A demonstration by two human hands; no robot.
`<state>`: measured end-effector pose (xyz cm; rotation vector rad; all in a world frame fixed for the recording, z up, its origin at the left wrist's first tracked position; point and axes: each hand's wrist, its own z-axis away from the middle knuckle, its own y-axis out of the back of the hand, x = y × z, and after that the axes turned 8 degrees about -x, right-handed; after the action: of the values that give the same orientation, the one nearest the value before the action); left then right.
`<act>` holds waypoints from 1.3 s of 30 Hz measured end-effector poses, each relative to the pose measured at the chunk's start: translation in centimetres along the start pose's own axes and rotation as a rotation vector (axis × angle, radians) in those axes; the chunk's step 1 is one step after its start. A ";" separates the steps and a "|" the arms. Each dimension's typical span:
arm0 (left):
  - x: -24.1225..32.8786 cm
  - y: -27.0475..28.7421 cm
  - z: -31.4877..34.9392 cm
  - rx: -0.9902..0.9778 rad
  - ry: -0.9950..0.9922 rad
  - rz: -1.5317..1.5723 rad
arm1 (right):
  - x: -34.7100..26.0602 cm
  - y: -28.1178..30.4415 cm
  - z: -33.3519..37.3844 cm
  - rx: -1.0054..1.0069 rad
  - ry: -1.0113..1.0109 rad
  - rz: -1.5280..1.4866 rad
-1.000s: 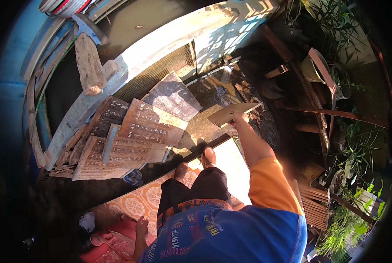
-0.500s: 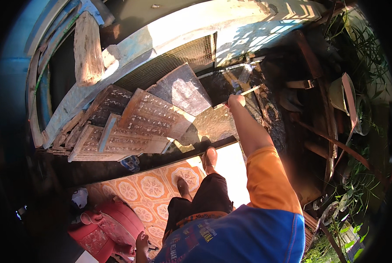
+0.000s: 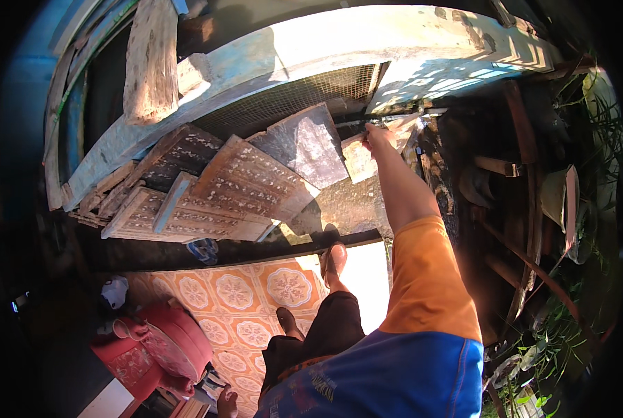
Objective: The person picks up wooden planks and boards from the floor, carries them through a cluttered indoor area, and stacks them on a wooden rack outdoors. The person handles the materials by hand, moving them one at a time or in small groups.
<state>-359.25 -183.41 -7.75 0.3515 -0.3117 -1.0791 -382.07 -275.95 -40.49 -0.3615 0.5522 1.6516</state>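
Observation:
My right hand (image 3: 379,139) is closed on the upper edge of a pale wooden board (image 3: 362,161), whose face catches bright sun. Just left of it a grey weathered board (image 3: 303,145) leans toward the wire mesh. Further left fan out a brown, white-flecked plank panel (image 3: 245,177) and a lower slatted panel (image 3: 151,212). Down by my side, at the lower edge, hangs my left hand (image 3: 228,402), its fingers loosely bent and apart, with nothing seen in them.
A pale, blue-stained ledge (image 3: 339,35) curves above the wire mesh (image 3: 304,90). Orange patterned tiles (image 3: 252,292) lie under my left foot. A red armchair (image 3: 162,341) stands at lower left. Dark timbers (image 3: 524,125) and a tilted basin (image 3: 554,198) fill the right side.
My right hand has moved up toward the mesh with the board. The board, seen nearly edge-on before, now shows its broad face beside the grey board. My view has shifted slightly.

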 end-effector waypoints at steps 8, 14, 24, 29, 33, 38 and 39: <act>0.9 -1.3 -0.9 0.020 0.038 -0.052 | -1.7 -2.5 -2.4 -0.090 0.034 0.011; 1.3 -1.0 -1.0 0.004 -0.012 -0.103 | 4.4 -2.3 1.4 -0.084 0.065 0.069; 6.8 -3.1 -0.8 -0.024 -0.069 -0.062 | 45.7 12.9 18.9 -0.190 -0.656 0.770; 6.2 -2.6 -4.2 -0.080 -0.171 -0.103 | 53.7 18.3 28.8 -0.162 -0.723 0.594; 7.9 -1.7 -6.9 -0.150 -0.281 -0.155 | 50.9 14.8 31.1 -0.061 -0.626 0.531; 8.8 0.2 -9.6 -0.226 -0.449 -0.080 | 41.8 7.2 36.9 -0.174 -0.242 0.514; 7.7 1.4 -10.4 -0.233 -0.479 -0.048 | 40.9 5.5 39.1 -0.164 -0.166 0.473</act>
<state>-350.48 -188.44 -15.96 -0.1145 -0.5984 -1.2273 -390.93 -221.00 -28.76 -0.2181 0.3954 2.1691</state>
